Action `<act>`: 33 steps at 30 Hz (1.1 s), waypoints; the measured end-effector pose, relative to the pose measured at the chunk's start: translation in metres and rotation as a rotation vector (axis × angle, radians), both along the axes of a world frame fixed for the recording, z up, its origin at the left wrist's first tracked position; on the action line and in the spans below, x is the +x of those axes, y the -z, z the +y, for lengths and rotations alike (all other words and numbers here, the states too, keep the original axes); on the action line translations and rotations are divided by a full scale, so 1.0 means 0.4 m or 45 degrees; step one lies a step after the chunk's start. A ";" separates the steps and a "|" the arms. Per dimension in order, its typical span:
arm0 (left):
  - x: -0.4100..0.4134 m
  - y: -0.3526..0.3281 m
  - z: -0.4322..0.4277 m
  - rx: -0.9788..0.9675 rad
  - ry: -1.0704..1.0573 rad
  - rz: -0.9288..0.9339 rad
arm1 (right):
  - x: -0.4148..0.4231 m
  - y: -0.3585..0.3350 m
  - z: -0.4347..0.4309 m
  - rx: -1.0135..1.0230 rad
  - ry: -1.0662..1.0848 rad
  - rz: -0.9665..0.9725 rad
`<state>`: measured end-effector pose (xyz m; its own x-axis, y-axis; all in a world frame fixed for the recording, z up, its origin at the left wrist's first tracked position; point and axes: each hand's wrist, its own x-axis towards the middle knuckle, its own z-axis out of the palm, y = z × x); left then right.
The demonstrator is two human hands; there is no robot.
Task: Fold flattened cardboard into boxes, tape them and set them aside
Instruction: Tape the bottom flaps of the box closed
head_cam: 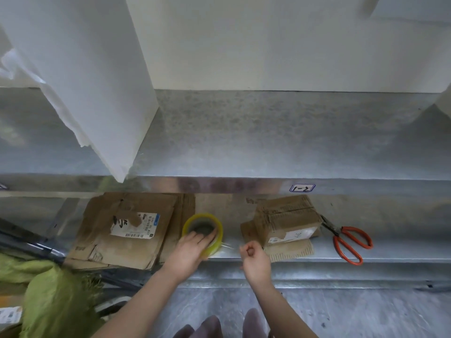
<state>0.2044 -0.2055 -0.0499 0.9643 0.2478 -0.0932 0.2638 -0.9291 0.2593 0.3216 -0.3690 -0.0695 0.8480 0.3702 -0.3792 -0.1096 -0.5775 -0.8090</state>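
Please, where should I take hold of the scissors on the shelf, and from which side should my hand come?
Grip the scissors by the two orange handle loops, coming from the front right. The loops lie flat nearest the front edge of the shelf, while the blades point back and left toward the box, so your fingers would probably stay clear of the tips.

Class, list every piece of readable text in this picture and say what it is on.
"1-2", handwritten, apparently upside down: shelf-edge tag.
Too small to read: shipping label on flattened cardboard.
Too blurred to read: white label on folded box.
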 end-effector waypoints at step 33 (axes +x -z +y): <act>0.021 0.024 0.048 -0.023 0.049 0.118 | 0.008 0.023 0.002 -0.525 -0.290 -0.322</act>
<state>0.2126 -0.1862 -0.0597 0.9601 0.2085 -0.1863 0.2519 -0.9342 0.2526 0.3250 -0.3682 -0.0789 0.8472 0.4192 -0.3265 0.2247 -0.8395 -0.4948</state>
